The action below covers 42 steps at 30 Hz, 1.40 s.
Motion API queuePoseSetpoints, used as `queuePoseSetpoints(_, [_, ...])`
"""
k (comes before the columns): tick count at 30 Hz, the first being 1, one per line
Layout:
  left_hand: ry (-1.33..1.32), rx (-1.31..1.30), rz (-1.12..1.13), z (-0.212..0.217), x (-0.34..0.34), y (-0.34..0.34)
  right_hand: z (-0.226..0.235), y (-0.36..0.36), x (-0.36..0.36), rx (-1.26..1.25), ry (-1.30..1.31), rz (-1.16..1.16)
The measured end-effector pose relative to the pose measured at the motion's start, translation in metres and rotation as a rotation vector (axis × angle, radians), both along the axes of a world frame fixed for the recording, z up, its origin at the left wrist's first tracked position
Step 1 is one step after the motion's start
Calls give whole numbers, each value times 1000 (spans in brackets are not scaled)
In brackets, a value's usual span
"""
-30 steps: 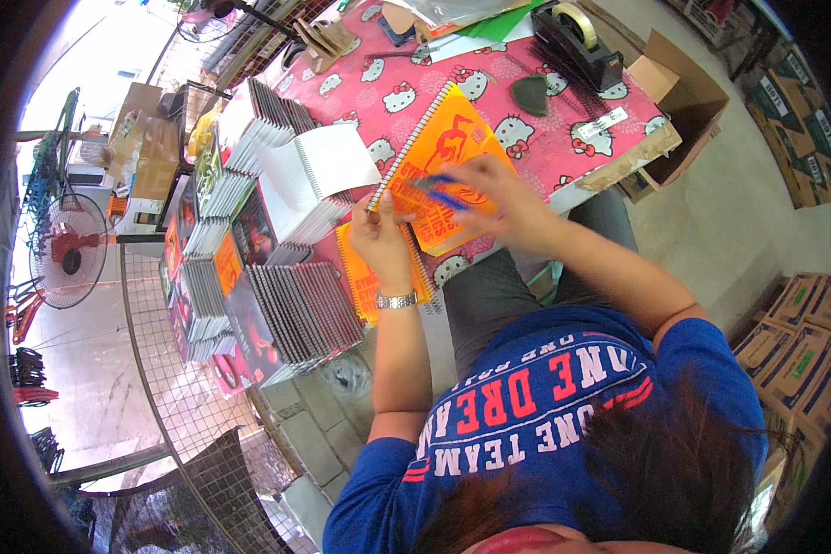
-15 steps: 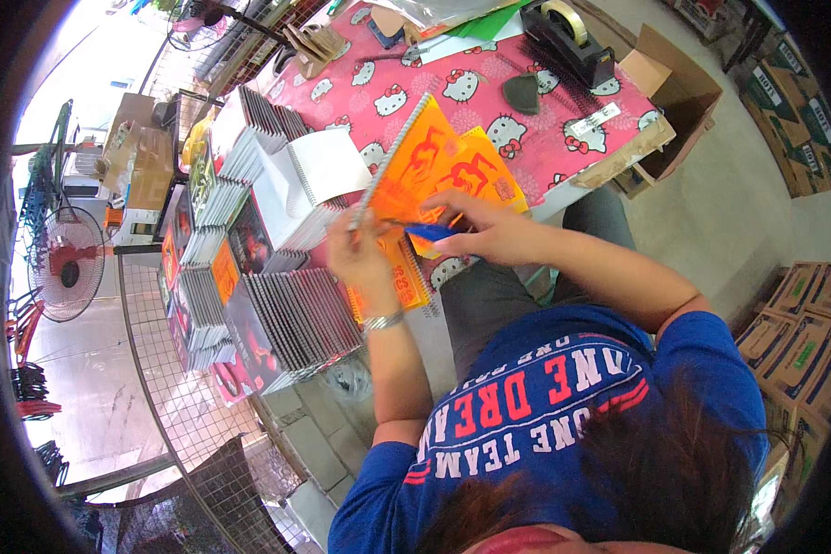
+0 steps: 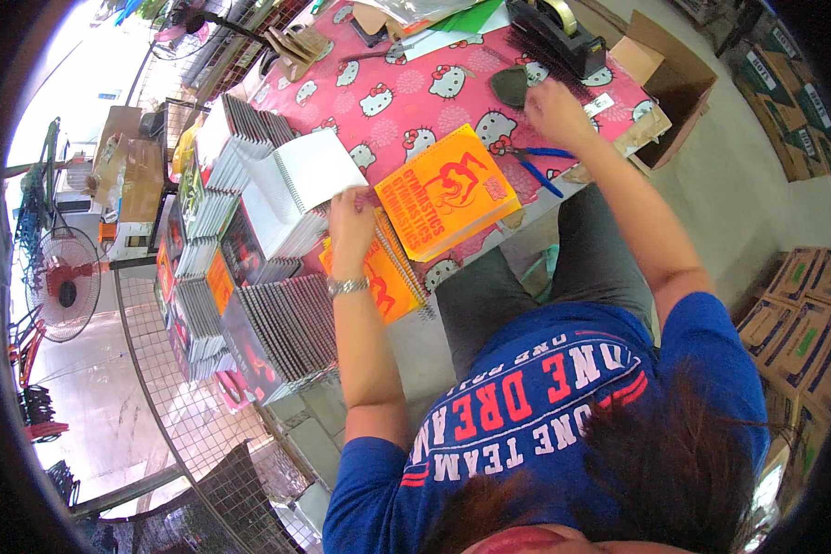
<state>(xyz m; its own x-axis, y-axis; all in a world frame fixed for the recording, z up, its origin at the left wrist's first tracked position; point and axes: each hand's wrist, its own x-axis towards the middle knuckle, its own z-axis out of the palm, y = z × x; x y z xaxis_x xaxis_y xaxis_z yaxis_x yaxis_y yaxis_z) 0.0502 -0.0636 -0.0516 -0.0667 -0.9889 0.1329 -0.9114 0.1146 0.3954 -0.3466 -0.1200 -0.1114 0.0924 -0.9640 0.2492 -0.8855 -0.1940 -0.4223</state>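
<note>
An orange notebook (image 3: 448,192) with a printed gymnast figure lies at the table's near edge. My left hand (image 3: 351,226) is beside its left edge, fingers curled together; what they hold, if anything, is hidden. Beneath that wrist sits a second orange notebook (image 3: 385,282) with a wire spiral along its edge. Pliers (image 3: 537,166) with blue handles rest on the table, right of the first notebook. Farther right, my right hand (image 3: 560,113) has its fingers drawn together by a dark green piece (image 3: 509,87) and dark wire coils; I cannot make out anything in them.
Stacks of spiral notebooks (image 3: 291,323) stand at the left, with an open white-paged one (image 3: 319,171) on top. A black tape dispenser (image 3: 563,42) sits at the far right of the pink table cover (image 3: 406,102). An open cardboard box (image 3: 674,92) is beyond the table's right edge.
The orange notebook held up in my left hand now lies flat on the table. My right hand has released the pliers and moved away to the far right.
</note>
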Motion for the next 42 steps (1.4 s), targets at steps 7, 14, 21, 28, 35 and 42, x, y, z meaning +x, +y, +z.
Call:
queuePoseSetpoints(7, [105, 98, -264, -21, -115, -61, -34, -70, -21, -35, 53, -191])
queuePoseSetpoints(14, [198, 80, -123, -18, -114, -53, 1, -65, -19, -120, -76, -251])
queuePoseSetpoints(21, [244, -226, -316, 89, -111, 14, 68, 29, -9, 202, -890, 237])
queuePoseSetpoints(28, [111, -340, -449, 65, -107, 48, 70, 98, 29, 147, -686, 353])
queuePoseSetpoints(35, [86, -429, -491, 71, -127, 27, 101, 97, 34, -198, -518, 446])
queuePoseSetpoints(42, [133, -410, -472, 69, -129, 20, 93, 90, 45, -208, -684, 455])
